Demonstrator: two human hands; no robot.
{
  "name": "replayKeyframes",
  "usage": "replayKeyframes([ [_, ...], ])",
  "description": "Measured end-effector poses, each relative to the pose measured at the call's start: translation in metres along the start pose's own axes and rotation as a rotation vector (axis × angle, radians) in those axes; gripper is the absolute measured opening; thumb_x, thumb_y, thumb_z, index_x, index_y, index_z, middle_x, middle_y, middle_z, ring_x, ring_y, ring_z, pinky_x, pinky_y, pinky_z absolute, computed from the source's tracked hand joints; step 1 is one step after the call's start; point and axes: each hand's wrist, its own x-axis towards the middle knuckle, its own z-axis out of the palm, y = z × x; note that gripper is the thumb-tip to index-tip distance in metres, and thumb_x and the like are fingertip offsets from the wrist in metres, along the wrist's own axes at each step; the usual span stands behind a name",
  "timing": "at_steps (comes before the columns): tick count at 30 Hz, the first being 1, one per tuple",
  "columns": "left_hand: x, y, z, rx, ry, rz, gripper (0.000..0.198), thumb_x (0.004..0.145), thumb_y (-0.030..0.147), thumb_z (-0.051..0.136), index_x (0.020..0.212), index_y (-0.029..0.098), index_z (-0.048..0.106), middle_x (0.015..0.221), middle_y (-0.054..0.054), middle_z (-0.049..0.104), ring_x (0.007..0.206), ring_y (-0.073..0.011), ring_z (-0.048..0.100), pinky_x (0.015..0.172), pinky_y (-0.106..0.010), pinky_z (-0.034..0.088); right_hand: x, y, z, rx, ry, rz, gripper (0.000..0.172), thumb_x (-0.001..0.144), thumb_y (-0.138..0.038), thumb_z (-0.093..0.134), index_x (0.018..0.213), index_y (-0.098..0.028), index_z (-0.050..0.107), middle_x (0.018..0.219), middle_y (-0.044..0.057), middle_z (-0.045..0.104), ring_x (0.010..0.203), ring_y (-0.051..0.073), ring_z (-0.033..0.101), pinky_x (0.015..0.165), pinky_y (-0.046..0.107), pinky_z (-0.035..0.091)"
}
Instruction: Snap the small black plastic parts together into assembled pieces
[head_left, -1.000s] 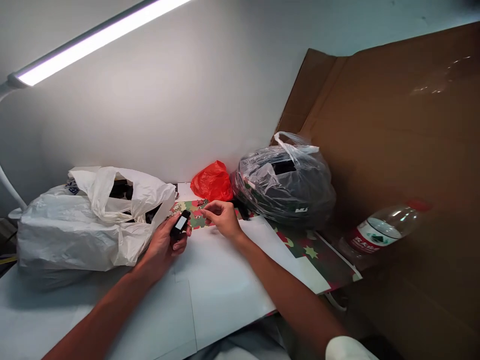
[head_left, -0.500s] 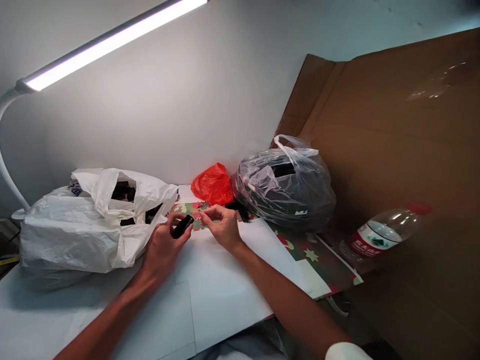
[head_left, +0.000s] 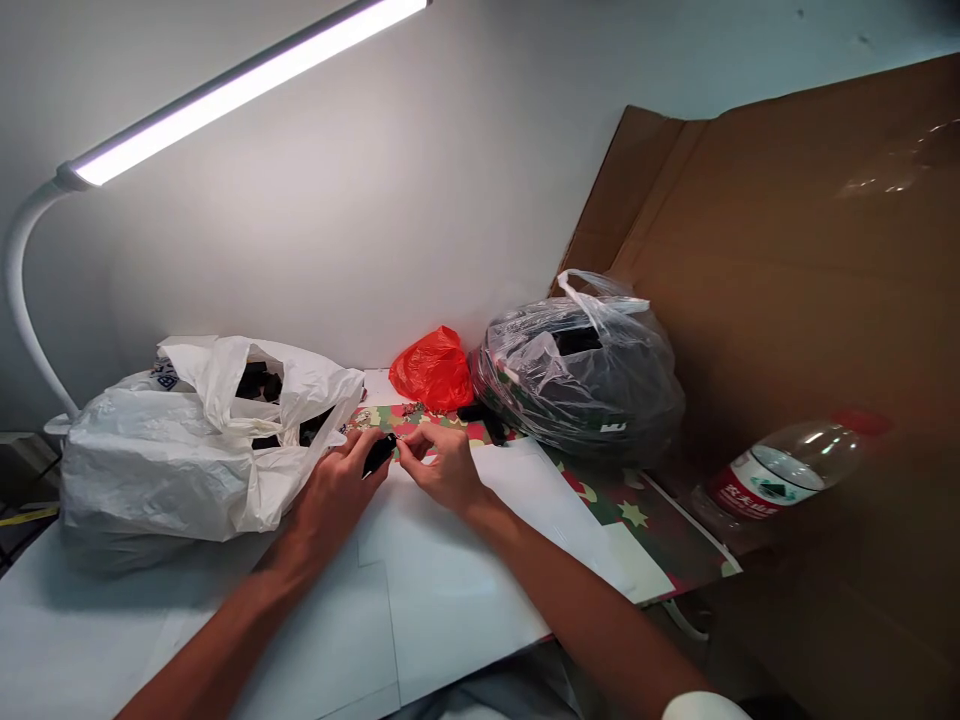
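A small black oblong object (head_left: 378, 455) is gripped between the thumb and fingers of my left hand (head_left: 346, 478); its exact kind does not show. My right hand (head_left: 442, 466) is pinched at the right end of that object, and whatever sits in its fingertips is too small to name. Both hands are above the white sheets (head_left: 480, 570) on the table. Just beyond them, small metallic bits (head_left: 412, 408) lie on a patterned red and green cover (head_left: 386, 418).
A white plastic bag (head_left: 172, 470) with black pieces stands left. Behind are a red bag (head_left: 431, 368) and a full clear bag (head_left: 585, 390). At right, a water bottle (head_left: 780, 470) leans near a cardboard panel (head_left: 810, 280). A lit lamp (head_left: 247, 95) hangs overhead.
My right fingertips have come up to the end of the black object, where a gap was before. The black object has turned slightly in my left hand. The whole view has shifted a little.
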Motion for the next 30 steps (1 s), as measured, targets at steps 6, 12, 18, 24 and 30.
replayKeyframes([
  [6, -0.002, -0.004, -0.003, 0.142, -0.014, 0.093, 0.022, 0.095, 0.022, 0.069, 0.116, 0.025, 0.078, 0.115, -0.009, 0.082, 0.076, -0.0260, 0.080, 0.065, -0.031, 0.056, 0.002, 0.002, 0.002, 0.024, -0.060, 0.179, 0.024, 0.087, -0.034, 0.064, 0.068, -0.021, 0.057, 0.061, 0.000, 0.065, 0.052, 0.014, 0.058, 0.055, 0.026, 0.046],
  [12, -0.006, -0.010, 0.003, 0.060, 0.002, 0.083, 0.023, 0.096, 0.021, 0.067, 0.115, 0.024, 0.079, 0.118, -0.009, 0.082, 0.087, -0.0264, 0.081, 0.073, -0.031, 0.061, 0.002, 0.004, 0.004, 0.078, -0.107, 0.290, 0.029, 0.085, -0.038, 0.064, 0.064, -0.022, 0.053, 0.058, -0.001, 0.061, 0.052, 0.013, 0.053, 0.053, 0.026, 0.041],
  [18, -0.004, -0.007, -0.001, -0.013, -0.017, 0.047, 0.023, 0.096, 0.021, 0.065, 0.114, 0.025, 0.079, 0.119, -0.007, 0.082, 0.090, -0.0248, 0.081, 0.074, -0.030, 0.061, 0.005, 0.007, 0.004, 0.226, -0.168, 0.429, 0.024, 0.080, -0.039, 0.071, 0.070, -0.021, 0.059, 0.061, -0.001, 0.062, 0.050, 0.013, 0.056, 0.048, 0.025, 0.042],
  [24, -0.002, -0.002, -0.006, -0.107, 0.015, -0.035, 0.019, 0.095, 0.027, 0.069, 0.109, 0.025, 0.080, 0.101, -0.003, 0.085, 0.072, -0.0215, 0.079, 0.067, -0.028, 0.057, 0.010, 0.012, 0.002, 0.625, -0.306, 0.584, 0.047, 0.075, -0.052, 0.082, 0.106, -0.018, 0.069, 0.075, 0.000, 0.070, 0.052, 0.016, 0.067, 0.048, 0.027, 0.055],
  [30, -0.004, -0.002, -0.007, -0.168, 0.056, -0.022, 0.020, 0.095, 0.033, 0.068, 0.107, 0.025, 0.081, 0.102, -0.004, 0.085, 0.081, -0.0239, 0.080, 0.071, -0.029, 0.057, 0.013, 0.016, -0.004, 0.742, -0.375, 0.569, 0.050, 0.072, -0.056, 0.090, 0.097, -0.016, 0.071, 0.072, 0.001, 0.070, 0.064, 0.016, 0.070, 0.053, 0.026, 0.059],
])
